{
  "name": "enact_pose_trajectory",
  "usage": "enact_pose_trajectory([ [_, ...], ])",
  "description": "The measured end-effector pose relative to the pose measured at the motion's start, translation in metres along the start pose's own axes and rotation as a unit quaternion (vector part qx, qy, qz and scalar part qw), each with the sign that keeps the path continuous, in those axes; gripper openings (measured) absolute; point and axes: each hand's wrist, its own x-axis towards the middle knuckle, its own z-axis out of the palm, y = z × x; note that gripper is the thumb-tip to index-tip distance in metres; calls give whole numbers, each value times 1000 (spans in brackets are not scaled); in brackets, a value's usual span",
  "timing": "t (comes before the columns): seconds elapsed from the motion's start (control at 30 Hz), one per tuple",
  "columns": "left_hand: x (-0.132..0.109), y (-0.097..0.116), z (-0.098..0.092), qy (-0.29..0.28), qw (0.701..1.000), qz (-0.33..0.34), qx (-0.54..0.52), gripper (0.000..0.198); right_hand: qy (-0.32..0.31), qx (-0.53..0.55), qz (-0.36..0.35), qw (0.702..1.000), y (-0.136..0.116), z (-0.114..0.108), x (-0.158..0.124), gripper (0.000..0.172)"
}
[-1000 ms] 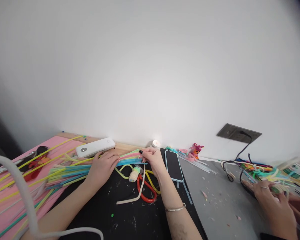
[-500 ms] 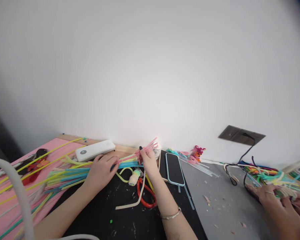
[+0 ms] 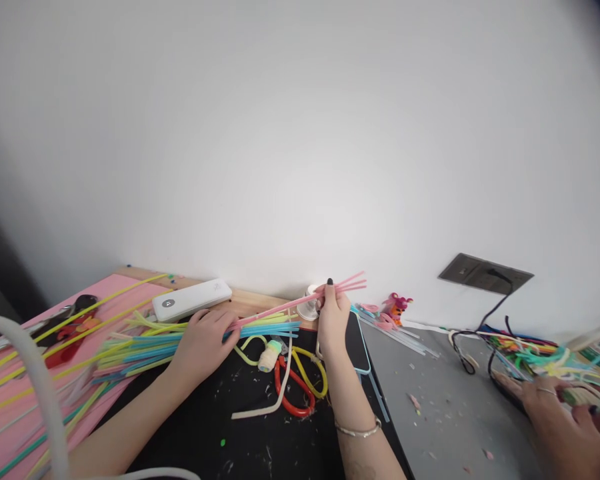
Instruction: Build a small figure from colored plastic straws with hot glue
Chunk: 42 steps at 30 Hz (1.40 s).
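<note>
My right hand [image 3: 333, 317] is closed in a pinch around several pink pipe cleaners [image 3: 280, 307], whose tips fan out past the fingers on the right. The pink stems run down leftward to my left hand [image 3: 207, 340], whose closed fingers pinch them. Under and around that hand spreads a loose bundle of blue, yellow and pink pipe cleaners [image 3: 275, 329]. Just below my hands are a cream and green coiled piece [image 3: 270, 355], a red loop [image 3: 294, 397], a yellow loop [image 3: 320, 380] and a bent white stem [image 3: 260, 413].
A white power-bank-like device [image 3: 193, 300] lies by the wall. A phone [image 3: 359, 343] is partly behind my right wrist. Scissors [image 3: 80, 310] lie on the pink sheet [image 3: 100, 288]. At right are a small pink-orange figure [image 3: 395, 308], a wall socket [image 3: 485, 273] and another person's hands [image 3: 565, 420].
My right hand has moved right, drawing the pink pipe cleaners out longer between my hands. It uncovers the yellow loop and now covers part of the phone. My left hand stays nearly put.
</note>
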Motion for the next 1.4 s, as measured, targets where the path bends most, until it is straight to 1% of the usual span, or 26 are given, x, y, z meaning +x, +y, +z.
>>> enact_pose_trajectory([
  [0.2, 1, 1, 0, 2, 1000, 2, -5, 14, 52, 74, -4, 996, 0, -7, 9, 36],
  [0.3, 1, -1, 0, 7, 1000, -1, -13, 15, 53, 73, -13, 996, -1, -7, 9, 36],
  [0.37, 0, -3, 2, 17, 1000, 0, -21, 15, 24, 69, -14, 997, -2, -6, 8, 36],
  [0.47, 0, -8, 5, 33, 999, -3, -37, 15, -67, 50, 5, 997, -3, -3, 5, 34],
  [0.57, 0, -9, 6, 29, 998, -11, -49, 13, -167, -7, 27, 986, -2, 2, 1, 32],
  [0.63, 0, -8, 6, 24, 998, -13, -52, 12, -203, -51, 24, 978, -1, 3, 0, 31],
  [0.67, 0, -8, 5, 25, 998, -15, -50, 12, -207, -71, 18, 976, 0, 4, 0, 31],
  [0.73, 0, -6, 3, 31, 998, -18, -43, 13, -189, -94, 4, 977, 2, 3, 0, 29],
  [0.8, 0, -4, 1, 35, 998, -23, -36, 14, -178, -85, 14, 980, 4, 4, -1, 27],
  [0.9, 0, -2, -2, 30, 999, -30, -29, 15, -199, 7, 77, 977, 6, 9, -6, 25],
  [1.0, 0, -2, -3, 15, 999, -38, -20, 17, -236, 104, 139, 956, 12, 21, -18, 24],
  [1.07, 1, -2, -3, 7, 999, -39, -12, 17, -255, 132, 175, 942, 19, 29, -29, 25],
  [1.17, 1, -4, -1, 7, 999, -38, -1, 17, -286, 116, 226, 924, 32, 36, -39, 30],
  [1.27, 0, -4, 0, 13, 999, -43, 3, 20, -284, 60, 225, 930, 41, 35, -38, 34],
  [1.4, 0, -2, -1, 22, 999, -37, -15, 19, -261, 28, 234, 936, 41, 30, -26, 35],
])
